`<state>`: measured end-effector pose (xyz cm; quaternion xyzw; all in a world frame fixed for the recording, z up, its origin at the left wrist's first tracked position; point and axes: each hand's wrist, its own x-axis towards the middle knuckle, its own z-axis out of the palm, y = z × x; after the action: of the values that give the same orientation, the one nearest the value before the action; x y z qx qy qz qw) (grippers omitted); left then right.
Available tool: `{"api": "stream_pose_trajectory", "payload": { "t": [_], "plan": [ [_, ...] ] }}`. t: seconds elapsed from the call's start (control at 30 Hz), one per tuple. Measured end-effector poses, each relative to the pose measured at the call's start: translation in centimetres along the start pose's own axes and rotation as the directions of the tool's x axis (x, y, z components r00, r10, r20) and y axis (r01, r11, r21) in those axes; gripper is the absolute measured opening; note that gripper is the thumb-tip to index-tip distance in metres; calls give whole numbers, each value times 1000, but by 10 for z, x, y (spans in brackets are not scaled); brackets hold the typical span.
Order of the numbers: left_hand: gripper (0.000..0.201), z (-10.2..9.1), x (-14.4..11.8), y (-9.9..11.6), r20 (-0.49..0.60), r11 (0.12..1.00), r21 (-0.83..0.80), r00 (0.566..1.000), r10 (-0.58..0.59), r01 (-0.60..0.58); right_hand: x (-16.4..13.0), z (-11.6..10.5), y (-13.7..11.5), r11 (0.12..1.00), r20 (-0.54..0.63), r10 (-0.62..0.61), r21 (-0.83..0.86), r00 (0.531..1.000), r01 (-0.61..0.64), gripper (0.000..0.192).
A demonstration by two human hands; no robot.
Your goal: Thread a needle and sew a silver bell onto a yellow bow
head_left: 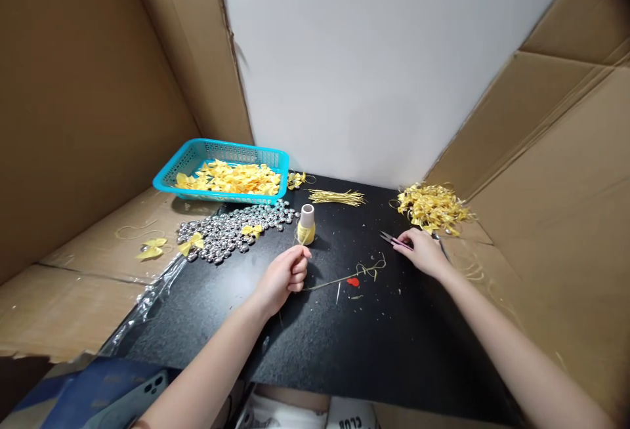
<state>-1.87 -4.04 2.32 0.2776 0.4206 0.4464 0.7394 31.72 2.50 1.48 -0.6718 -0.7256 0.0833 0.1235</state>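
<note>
Yellow thread (335,280) is pinched in the left hand (285,276), fingers curled shut, just in front of the thread spool (306,224) on the black bench (344,344). Snips (394,240) are touched by the right hand (424,252), right of the spool; whether they are gripped cannot be told. A red heart piece (353,281) lies right of the spool and nearer the person. Silver beads (231,232) and a turquoise basket (170,173) of yellow bows (231,178) are seen left of the spool.
</note>
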Motion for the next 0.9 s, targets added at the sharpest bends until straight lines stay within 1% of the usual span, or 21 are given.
{"api": "stream_pose_trajectory", "payload": {
  "t": [0.13,0.2,0.27,0.33,0.37,0.43,0.47,0.5,0.53,0.57,0.6,0.63,0.67,0.7,0.73,0.8,0.9],
  "plan": [
    [27,-2,-5,-8,37,985,151,997,74,-78,8,3,6,998,52,-4,69,999,1,15],
    [32,-2,-7,-10,58,978,187,995,85,-94,10,3,8,996,79,-19,94,997,12,18],
    [34,-2,-7,-12,71,973,207,994,88,-101,9,0,6,994,82,-34,104,996,25,20],
    [33,-2,-6,-12,74,973,207,993,94,-107,6,-4,-5,986,51,-38,166,998,29,20],
    [32,-2,-6,-13,70,974,201,993,95,-108,3,-6,-14,975,31,-44,220,999,36,20],
    [29,-2,-5,-13,55,976,189,994,95,-104,-4,-10,-40,925,35,-95,372,995,76,21],
    [29,-2,-5,-13,48,977,185,994,94,-101,-8,-11,-56,896,63,-138,433,988,97,23],
    [28,-2,-5,-13,41,978,183,995,94,-100,-11,-10,-73,855,143,-185,512,972,87,26],
    [28,-1,-5,-13,36,978,181,995,95,-100,-13,-8,-89,803,248,-230,595,941,39,30],
    [28,-1,-5,-13,33,979,178,995,97,-102,-15,-5,-105,756,353,-263,654,898,-36,36],
    [28,-1,-5,-13,31,979,175,994,100,-104,-15,-1,-119,722,447,-297,683,844,-108,43],
    [29,-1,-5,-14,28,979,173,994,103,-106,-13,4,-130,699,517,-321,695,794,-170,51],
    [29,0,-5,-14,27,979,172,994,105,-108,-11,9,-139,679,556,-341,703,758,-210,56],
    [29,0,-5,-14,25,979,171,994,106,-108,-8,14,-146,664,583,-350,706,733,-245,59],
    [29,1,-6,-14,24,979,172,994,105,-108,-4,18,-150,651,601,-351,708,718,-274,60],
    [29,2,-7,-14,25,980,170,995,101,-104,2,24,-155,628,622,-348,710,701,-318,59],
    [28,3,-7,-13,28,982,161,995,92,-96,9,27,-157,599,638,-359,717,681,-356,56]
  ]
}}
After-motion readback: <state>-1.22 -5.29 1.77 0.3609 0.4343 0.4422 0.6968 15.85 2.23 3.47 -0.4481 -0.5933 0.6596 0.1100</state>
